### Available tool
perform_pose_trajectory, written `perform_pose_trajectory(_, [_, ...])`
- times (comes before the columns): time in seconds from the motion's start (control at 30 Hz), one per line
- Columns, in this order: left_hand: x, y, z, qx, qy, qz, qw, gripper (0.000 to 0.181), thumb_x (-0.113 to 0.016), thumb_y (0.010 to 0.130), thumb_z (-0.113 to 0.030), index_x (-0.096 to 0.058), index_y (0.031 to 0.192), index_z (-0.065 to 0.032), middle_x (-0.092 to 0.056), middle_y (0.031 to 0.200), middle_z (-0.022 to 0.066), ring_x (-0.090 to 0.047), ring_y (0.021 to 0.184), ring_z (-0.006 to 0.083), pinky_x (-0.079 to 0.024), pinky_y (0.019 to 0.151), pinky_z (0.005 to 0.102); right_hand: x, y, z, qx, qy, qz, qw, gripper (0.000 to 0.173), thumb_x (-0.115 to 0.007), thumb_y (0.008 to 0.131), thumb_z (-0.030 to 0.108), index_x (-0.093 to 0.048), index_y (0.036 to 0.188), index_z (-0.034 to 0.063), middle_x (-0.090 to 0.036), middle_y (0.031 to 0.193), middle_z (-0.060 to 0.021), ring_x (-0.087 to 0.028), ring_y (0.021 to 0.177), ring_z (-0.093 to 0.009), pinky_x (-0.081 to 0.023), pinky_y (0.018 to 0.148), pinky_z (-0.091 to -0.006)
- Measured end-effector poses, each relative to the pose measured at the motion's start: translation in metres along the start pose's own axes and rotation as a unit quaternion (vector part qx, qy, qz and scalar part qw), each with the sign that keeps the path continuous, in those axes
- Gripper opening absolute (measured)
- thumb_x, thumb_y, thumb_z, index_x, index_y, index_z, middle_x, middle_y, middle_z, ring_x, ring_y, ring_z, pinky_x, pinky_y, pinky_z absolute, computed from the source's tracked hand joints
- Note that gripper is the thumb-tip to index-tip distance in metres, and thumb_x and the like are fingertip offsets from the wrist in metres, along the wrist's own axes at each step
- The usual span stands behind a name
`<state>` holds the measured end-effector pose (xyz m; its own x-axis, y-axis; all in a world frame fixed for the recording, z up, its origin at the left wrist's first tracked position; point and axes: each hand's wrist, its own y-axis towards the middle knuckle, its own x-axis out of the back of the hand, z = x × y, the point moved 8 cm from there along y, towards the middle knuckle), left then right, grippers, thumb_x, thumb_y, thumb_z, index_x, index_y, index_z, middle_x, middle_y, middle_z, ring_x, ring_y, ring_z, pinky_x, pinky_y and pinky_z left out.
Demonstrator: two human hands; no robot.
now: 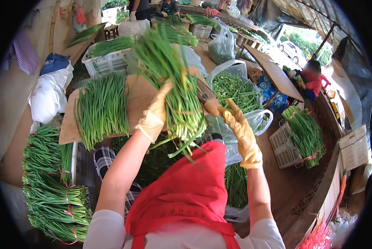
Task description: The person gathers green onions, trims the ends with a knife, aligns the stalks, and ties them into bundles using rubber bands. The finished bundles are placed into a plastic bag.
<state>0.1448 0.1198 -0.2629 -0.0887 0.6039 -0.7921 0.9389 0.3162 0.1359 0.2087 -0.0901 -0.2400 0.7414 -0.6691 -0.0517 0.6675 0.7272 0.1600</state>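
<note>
My gloved left hand point(156, 109) grips a loose bunch of garlic chives point(183, 105) above a wooden board point(136, 93). The bunch is tilted, its pale cut ends towards me and its leaf tips blurred. My gloved right hand point(242, 133) is to the right of the bunch, fingers extended and apart. Near its fingertips is the wooden handle of a dark-bladed tool point(207, 95), likely a knife; whether they touch is unclear. Flat on the board's left part lies another pile of chives point(103, 107), ends towards me. A red apron point(183, 183) covers my lap.
Tied chive bundles point(55, 186) are stacked at left beside a crate point(83, 168). An open plastic bag point(232, 70) of trimmings stands right of the board. Further right, a crate point(284, 146) bears tied chives. Other people point(312, 77) sit or stand farther off. A white crate point(108, 63) is beyond the board.
</note>
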Motion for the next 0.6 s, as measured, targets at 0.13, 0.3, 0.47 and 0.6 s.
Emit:
perform_pose_trajectory(0.13, [-0.03,0.007,-0.001,-0.002,0.183,0.027,0.983,0.044,-0.061,0.093,-0.023,-0.054,0.132,-0.0025,-0.062,0.124,0.0059,-0.058,0.115,0.0186,-0.043,0.104,0.0321,-0.059,0.067,0.035,0.007,-0.017,0.093,0.996,0.096,-0.075,0.083,0.044,-0.023,0.147,-0.0064,-0.054,0.134,-0.0177,-0.051,0.123,-0.024,-0.037,0.107,-0.0353])
perform_pose_trajectory(0.3, [-0.069,0.022,-0.016,-0.017,0.39,0.041,0.92,0.041,-0.067,0.091,-0.025,-0.059,0.123,-0.0013,-0.065,0.112,0.0056,-0.059,0.101,0.0117,-0.046,0.094,0.0284,-0.041,0.144,0.041,0.066,-0.008,-0.035,0.997,0.09,-0.086,0.073,0.032,-0.037,0.139,-0.0031,-0.071,0.099,-0.0085,-0.065,0.093,-0.017,-0.051,0.085,-0.0292])
perform_pose_trajectory(0.47, [-0.098,0.057,-0.078,-0.162,0.452,0.108,0.87,0.06,-0.077,0.081,-0.034,-0.054,0.132,-0.0098,-0.061,0.123,0.0016,-0.051,0.119,0.0125,-0.035,0.106,0.0333,-0.052,0.165,0.104,0.267,-0.106,-0.033,0.957,0.057,-0.081,0.078,0.017,-0.052,0.127,0.0079,-0.07,0.104,-0.0093,-0.067,0.085,-0.018,-0.057,0.075,-0.0314])
perform_pose_trajectory(0.6, [-0.094,0.089,-0.092,-0.143,0.477,0.14,0.856,0.066,-0.08,0.078,-0.031,-0.051,0.133,-0.0082,-0.061,0.122,0.002,-0.056,0.113,0.0145,-0.041,0.102,0.0305,-0.049,0.203,0.1,0.272,-0.142,0.063,0.95,0.051,-0.075,0.082,0.03,-0.057,0.126,0.0107,-0.067,0.116,-0.0077,-0.063,0.1,-0.016,-0.042,0.092,-0.0319])
